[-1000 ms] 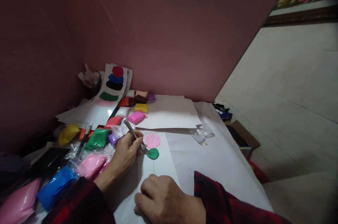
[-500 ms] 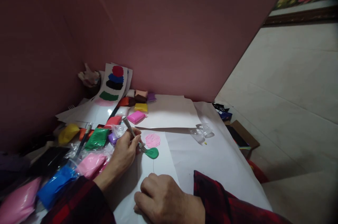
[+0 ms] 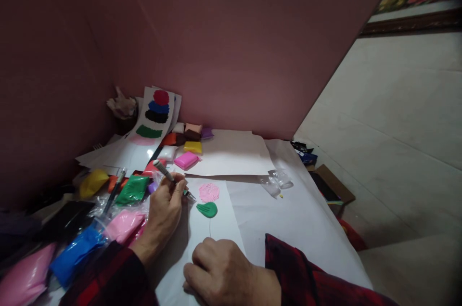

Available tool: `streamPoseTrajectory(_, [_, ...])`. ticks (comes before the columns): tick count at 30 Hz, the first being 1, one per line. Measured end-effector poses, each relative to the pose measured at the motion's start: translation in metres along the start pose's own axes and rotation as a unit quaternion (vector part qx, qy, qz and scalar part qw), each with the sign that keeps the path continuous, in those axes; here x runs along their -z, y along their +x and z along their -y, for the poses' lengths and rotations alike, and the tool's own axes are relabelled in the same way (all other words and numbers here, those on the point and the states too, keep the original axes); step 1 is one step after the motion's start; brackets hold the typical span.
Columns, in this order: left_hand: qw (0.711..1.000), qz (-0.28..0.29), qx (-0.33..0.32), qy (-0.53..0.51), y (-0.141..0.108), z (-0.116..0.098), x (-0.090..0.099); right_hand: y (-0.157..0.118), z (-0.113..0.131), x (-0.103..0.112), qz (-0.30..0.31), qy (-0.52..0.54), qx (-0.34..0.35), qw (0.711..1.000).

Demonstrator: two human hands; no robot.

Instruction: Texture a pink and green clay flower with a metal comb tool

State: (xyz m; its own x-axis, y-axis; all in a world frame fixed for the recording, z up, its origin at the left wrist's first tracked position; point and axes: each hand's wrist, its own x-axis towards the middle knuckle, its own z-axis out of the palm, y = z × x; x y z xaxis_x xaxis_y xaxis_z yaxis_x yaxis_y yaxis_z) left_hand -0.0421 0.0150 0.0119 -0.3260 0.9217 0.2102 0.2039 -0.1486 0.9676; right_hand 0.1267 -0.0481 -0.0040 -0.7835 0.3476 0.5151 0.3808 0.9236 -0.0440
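Note:
My left hand (image 3: 164,210) grips a fork (image 3: 162,169) by its handle, with the tines just left of the green clay piece (image 3: 207,209) and apart from it. Grooves mark the left part of that flattened green clay. Directly above it on the white paper strip (image 3: 231,222) lies a round, rough pink clay patch (image 3: 209,192). A thin line runs down the paper from the green clay. Curled fingers of my right hand (image 3: 220,270) rest on the strip's lower part; whether anything is under them is hidden.
Packets of coloured clay, such as a green one (image 3: 132,189) and a blue one (image 3: 77,255), crowd the left side. A painted sheet (image 3: 142,149) leans at the back left. Blank sheets (image 3: 234,152) lie behind. Crumpled clear plastic (image 3: 276,183) sits to the right.
My left hand has drawn the fork up and left, off the green clay, whose grooves now show. My right hand has stayed in place.

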Motion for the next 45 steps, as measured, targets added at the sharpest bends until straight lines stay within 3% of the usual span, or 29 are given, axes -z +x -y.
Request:
streamPoseTrajectory(3, [1.000,-0.009,-0.006,-0.014,-0.004,-0.001,-0.001,0.000,0.001,0.001,0.006,0.001,-0.001,1.000])
streamPoseTrajectory(14, [0.995,0.040,0.064,-0.060,-0.012,-0.008,-0.013,0.000,0.000,0.001,0.022,-0.003,-0.003,1.000])
streamPoseTrajectory(31, [0.998,0.046,0.020,0.022,-0.007,-0.004,-0.011,0.001,-0.002,-0.002,0.024,0.002,0.006,1.000])
streamPoseTrajectory(39, [0.999,0.027,0.009,0.026,-0.001,0.004,-0.008,0.001,0.000,0.002,0.043,0.005,0.003,0.999])
streamPoseTrajectory(45, [1.000,0.001,0.003,0.026,-0.001,0.003,-0.004,0.000,0.000,-0.001,0.025,0.006,0.000,1.000])
